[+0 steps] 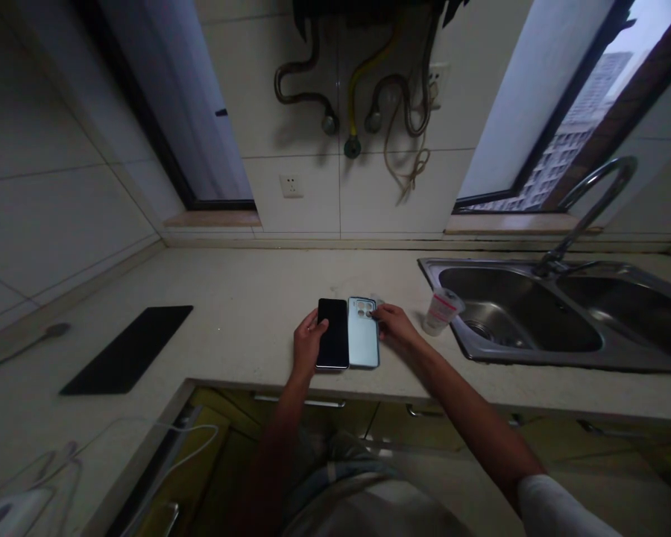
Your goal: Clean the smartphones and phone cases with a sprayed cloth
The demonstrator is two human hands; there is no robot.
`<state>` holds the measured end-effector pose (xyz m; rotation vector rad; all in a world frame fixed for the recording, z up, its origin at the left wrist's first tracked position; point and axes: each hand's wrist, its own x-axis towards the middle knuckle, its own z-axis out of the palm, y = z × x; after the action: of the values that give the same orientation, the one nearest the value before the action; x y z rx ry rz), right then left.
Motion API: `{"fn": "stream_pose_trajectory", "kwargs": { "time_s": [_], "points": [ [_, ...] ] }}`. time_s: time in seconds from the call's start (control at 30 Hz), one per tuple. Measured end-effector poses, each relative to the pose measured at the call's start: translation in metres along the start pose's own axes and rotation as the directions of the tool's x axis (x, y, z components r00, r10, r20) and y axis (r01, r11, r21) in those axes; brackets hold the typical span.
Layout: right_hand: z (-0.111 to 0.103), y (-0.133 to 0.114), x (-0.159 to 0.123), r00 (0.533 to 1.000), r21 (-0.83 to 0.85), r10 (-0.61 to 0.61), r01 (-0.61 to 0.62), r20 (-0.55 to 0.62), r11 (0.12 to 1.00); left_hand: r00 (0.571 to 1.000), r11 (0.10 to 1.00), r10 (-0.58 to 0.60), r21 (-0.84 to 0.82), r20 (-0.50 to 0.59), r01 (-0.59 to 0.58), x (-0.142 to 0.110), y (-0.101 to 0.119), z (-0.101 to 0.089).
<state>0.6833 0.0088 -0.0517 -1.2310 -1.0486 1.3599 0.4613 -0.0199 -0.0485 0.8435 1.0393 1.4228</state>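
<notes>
My left hand (309, 339) grips the left edge of a phone (334, 339) whose dark screen faces up, the thumb resting on the glass. Directly beside it on the right lies a light-blue phone (363, 343), back up, with a camera block at its top. My right hand (394, 322) is closed at that phone's upper right edge, fingertips by the camera lenses. Part of the fingers is hidden, and a small pale, clear patch behind them is too faint to name.
A clear plastic cup (443, 310) with a red band leans at the rim of the double sink (467, 350) on the right. A black mat (127, 350) lies left on the counter (246, 298). A white cable (195, 429) hangs over the front edge at lower left.
</notes>
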Motion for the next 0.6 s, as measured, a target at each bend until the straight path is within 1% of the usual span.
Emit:
{"fn": "stream_pose_trajectory", "kwargs": {
  "time_s": [0.1, 0.2, 0.27, 0.33, 0.43, 0.5, 0.53, 0.6],
  "points": [
    [0.003, 0.002, 0.004, 0.996, 0.068, 0.074, -0.077, 0.05, 0.995, 0.997, 0.996, 0.072, 0.061, -0.016, -0.071, -0.002, -0.001, 0.009],
    [0.01, 0.006, 0.004, 0.989, 0.094, 0.108, -0.118, 0.1, 0.989, 0.988, 0.963, 0.147, 0.233, -0.041, -0.133, -0.004, -0.003, 0.019],
    [0.013, 0.009, 0.003, 0.987, 0.119, 0.113, -0.127, 0.114, 0.985, 0.982, 0.91, 0.186, 0.382, -0.022, -0.164, -0.005, -0.003, 0.025],
    [0.015, 0.011, 0.001, 0.988, 0.147, 0.105, -0.122, 0.116, 0.982, 0.978, 0.815, 0.209, 0.548, 0.022, -0.187, -0.007, -0.002, 0.03],
    [0.018, 0.012, -0.004, 0.989, 0.187, 0.094, -0.115, 0.116, 0.976, 0.97, 0.591, 0.228, 0.779, 0.089, -0.211, -0.008, 0.002, 0.036],
    [0.02, 0.013, -0.007, 0.988, 0.221, 0.097, -0.122, 0.122, 0.968, 0.963, 0.445, 0.241, 0.867, 0.124, -0.223, -0.01, 0.005, 0.04],
    [0.021, 0.013, -0.009, 0.987, 0.245, 0.102, -0.13, 0.125, 0.961, 0.961, 0.388, 0.244, 0.895, 0.132, -0.221, -0.011, 0.006, 0.042],
    [0.024, 0.013, -0.011, 0.985, 0.297, 0.12, -0.154, 0.128, 0.943, 0.963, 0.312, 0.237, 0.929, 0.127, -0.199, -0.013, 0.007, 0.046]
  ]
}}
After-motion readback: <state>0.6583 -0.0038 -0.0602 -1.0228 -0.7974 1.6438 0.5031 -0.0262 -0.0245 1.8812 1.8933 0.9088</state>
